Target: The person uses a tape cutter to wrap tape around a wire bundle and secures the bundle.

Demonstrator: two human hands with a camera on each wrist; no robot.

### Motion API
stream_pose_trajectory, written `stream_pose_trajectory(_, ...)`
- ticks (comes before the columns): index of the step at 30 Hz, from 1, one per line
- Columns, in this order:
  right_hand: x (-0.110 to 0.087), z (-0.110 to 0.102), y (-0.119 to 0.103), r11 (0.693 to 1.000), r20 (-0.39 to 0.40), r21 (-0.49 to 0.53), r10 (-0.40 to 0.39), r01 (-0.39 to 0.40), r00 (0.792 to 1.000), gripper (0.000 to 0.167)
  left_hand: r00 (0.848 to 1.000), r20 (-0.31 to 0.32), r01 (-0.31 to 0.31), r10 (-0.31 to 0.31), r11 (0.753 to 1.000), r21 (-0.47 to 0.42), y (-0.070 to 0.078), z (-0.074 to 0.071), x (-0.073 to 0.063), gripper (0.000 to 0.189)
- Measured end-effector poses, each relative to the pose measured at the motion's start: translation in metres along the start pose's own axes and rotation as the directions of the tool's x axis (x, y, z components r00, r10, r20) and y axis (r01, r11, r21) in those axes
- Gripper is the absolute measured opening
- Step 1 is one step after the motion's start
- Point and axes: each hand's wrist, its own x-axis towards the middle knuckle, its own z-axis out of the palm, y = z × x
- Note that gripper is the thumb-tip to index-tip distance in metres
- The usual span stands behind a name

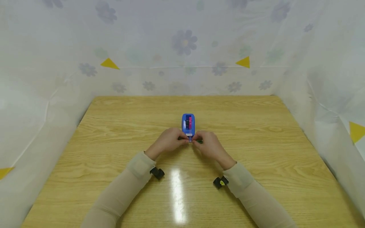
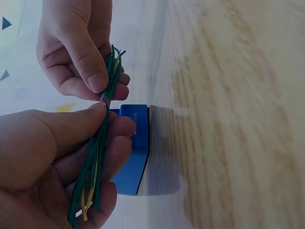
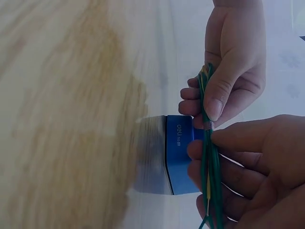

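My left hand [image 1: 171,139] and right hand [image 1: 209,144] meet at the front of a blue tape dispenser [image 1: 183,128]. Between thumbs and fingers, both pinch a thin bundle of green and yellow wires [image 2: 97,143], seen up close in the wrist views. Around the bundle's middle, between the two thumb tips, sits a narrow pinkish band [image 3: 208,125] that looks like tape. Loose wire ends stick out past each hand. The dispenser stands on the table just beyond the fingertips, with a pink-sided roll [image 1: 190,123] inside it.
The wooden table [image 1: 119,126] reaches back to a white flowered curtain [image 1: 159,38], which also hangs at both sides. Yellow triangles [image 1: 109,64] mark the curtain. A black wrist camera [image 1: 157,173] is strapped at the left sleeve, another [image 1: 220,182] at the right.
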Motion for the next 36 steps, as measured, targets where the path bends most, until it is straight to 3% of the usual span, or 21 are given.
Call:
stream_pose_trajectory(9, 0.0022, 0.0009, 0.0028, 1.000, -0.039, 0.020, -0.021, 0.022, 0.999, 0.002, 0.999, -0.043, 0.012, -0.013, 1.000, -0.026, 0.0026, -0.0017, -0.0013, 0.012)
stream_pose_trajectory(23, 0.0035, 0.0036, 0.0041, 0.994, -0.076, 0.029, -0.107, 0.110, 0.991, 0.012, 0.994, -0.090, 0.050, -0.059, 0.994, -0.100, 0.0029, -0.0021, -0.0010, 0.011)
stream_pose_trajectory(36, 0.0065, 0.0070, 0.0058, 0.991, -0.070, -0.009, -0.135, 0.135, 0.988, 0.007, 0.990, -0.136, 0.016, -0.044, 0.979, -0.203, -0.0036, 0.0045, 0.0005, 0.010)
